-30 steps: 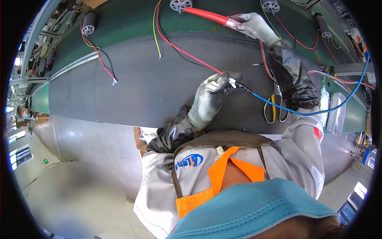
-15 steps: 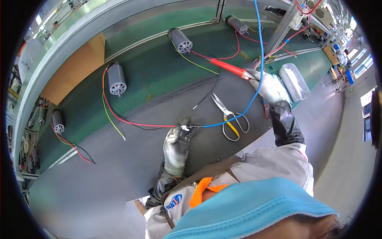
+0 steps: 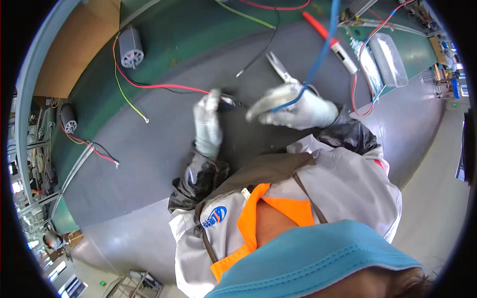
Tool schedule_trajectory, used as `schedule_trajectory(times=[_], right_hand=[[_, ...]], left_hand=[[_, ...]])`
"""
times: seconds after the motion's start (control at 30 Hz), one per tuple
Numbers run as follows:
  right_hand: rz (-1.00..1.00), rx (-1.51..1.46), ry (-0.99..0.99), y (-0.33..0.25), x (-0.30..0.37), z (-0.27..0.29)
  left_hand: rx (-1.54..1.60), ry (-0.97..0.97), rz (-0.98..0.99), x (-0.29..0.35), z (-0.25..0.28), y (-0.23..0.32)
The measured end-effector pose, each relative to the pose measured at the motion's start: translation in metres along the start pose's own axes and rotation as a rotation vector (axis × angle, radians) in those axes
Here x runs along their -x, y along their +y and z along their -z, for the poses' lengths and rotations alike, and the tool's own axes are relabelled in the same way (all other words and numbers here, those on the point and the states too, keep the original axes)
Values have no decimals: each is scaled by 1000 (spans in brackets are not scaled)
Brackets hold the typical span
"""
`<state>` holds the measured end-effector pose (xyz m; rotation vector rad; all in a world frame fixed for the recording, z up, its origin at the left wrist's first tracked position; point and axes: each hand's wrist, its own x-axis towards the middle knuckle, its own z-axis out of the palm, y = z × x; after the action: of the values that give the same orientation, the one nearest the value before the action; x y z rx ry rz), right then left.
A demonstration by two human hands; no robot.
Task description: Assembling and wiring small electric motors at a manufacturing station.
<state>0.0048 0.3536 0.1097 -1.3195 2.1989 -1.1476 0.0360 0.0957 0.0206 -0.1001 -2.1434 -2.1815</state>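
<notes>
My left hand (image 3: 207, 124), in a grey-white glove, pinches the end of a red wire (image 3: 169, 86) beside a small dark connector piece (image 3: 229, 101). The wire runs back to a grey cylindrical motor (image 3: 131, 48), which also has black and yellow-green leads. To the right, my gloved right hand (image 3: 295, 107) is slightly blurred, with fingers stretched towards the connector. A blue cable (image 3: 318, 62) crosses over this hand and disappears among its fingers. Scissors (image 3: 279, 67) lie just beyond it, their handles mostly hidden. A red pen-shaped tool (image 3: 330, 42) with a pale end lies farther right.
A second motor (image 3: 68, 119) with leads lies at the left. A clear plastic box (image 3: 388, 59) stands at the right, beside a bundle of thin pale strips (image 3: 366, 64). A brown board (image 3: 74, 49) rises at the far left. Red wires (image 3: 354, 97) loop near the right edge.
My right hand has let go of the red tool and moved left towards my left hand. My left hand still holds the red wire. The view has shifted, showing more floor.
</notes>
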Motion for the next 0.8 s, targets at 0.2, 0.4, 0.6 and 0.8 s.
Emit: schedule_trajectory(times=[0.2,0.4,0.6,0.8], right_hand=[[-721,-276,946,60,38,30],[-282,491,611,52,16,-83],[-419,882,734,148,67,13],[-179,727,719,141,-51,86]], left_hand=[[-1705,472,-98,32,158,11],[-1491,462,-342,41,136,52],[-1142,-29,-573,-23,75,25],[-688,-73,-375,-96,56,6]])
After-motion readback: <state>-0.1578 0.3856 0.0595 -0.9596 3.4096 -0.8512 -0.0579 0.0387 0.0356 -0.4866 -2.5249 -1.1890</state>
